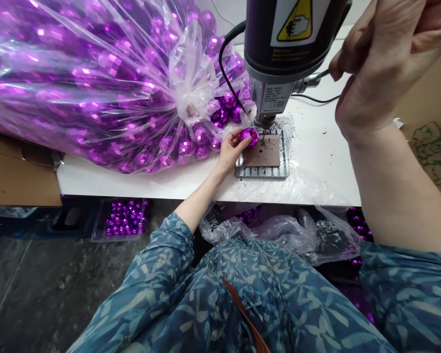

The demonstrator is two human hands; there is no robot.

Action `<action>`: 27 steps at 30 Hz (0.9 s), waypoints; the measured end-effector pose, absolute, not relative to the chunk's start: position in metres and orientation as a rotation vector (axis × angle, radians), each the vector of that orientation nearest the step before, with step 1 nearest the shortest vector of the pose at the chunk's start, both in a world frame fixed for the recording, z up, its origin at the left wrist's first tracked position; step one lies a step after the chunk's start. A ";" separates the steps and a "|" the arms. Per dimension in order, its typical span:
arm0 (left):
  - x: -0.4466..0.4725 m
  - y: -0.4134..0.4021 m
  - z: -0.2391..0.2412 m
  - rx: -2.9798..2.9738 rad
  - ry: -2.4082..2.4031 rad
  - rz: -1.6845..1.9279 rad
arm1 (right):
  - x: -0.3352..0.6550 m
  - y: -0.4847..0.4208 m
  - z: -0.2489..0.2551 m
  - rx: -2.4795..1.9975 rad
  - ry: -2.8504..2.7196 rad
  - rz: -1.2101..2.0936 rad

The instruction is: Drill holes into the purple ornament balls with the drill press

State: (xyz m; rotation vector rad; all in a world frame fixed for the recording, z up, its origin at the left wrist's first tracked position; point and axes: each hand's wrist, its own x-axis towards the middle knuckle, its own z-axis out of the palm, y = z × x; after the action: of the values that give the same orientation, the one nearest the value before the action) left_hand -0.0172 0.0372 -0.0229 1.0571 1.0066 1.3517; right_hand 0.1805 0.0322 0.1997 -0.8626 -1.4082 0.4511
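Note:
A shiny purple faceted ball (pixel 250 138) is pinched between the thumb and fingers of my left hand (pixel 232 151). The ball sits just left of the chuck (pixel 264 120) of a small drill press (pixel 284 59), over the left edge of a brown board (pixel 266 153). That board lies on the slotted metal base (pixel 262 172), with dark shavings scattered around. Up at the right, my right hand (pixel 385 59) is closed around the drill press lever (pixel 321 74); its grip end is hidden by the fingers.
A big clear plastic bag (pixel 106 93) of purple balls fills the table's left side. Cardboard boxes (pixel 18 171) flank the white table (pixel 323 162). Below its front edge are crumpled plastic (pixel 290 233) and a clear bin (pixel 123 220) of purple balls. A black cable (pixel 224 63) hangs beside the drill.

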 end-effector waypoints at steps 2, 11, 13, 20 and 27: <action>-0.016 0.037 -0.028 1.167 1.040 1.346 | 0.181 0.033 0.200 -0.848 -1.396 0.479; -0.007 0.035 -0.045 1.444 1.113 1.349 | 0.181 0.031 0.199 -0.831 -1.382 0.482; -0.006 0.036 -0.047 1.501 1.115 1.353 | 0.180 0.030 0.200 -0.844 -1.387 0.478; -0.005 0.028 -0.042 1.602 1.101 1.355 | 0.181 0.031 0.201 -0.891 -1.380 0.464; 0.007 0.016 -0.031 1.529 1.032 1.306 | 0.180 0.031 0.199 -0.848 -1.414 0.440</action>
State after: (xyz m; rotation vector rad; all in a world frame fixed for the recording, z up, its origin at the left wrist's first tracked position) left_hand 0.0072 0.0161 -0.0311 1.5291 1.0317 1.3061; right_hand 0.1803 0.0308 0.1987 -0.8483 -1.4136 0.4402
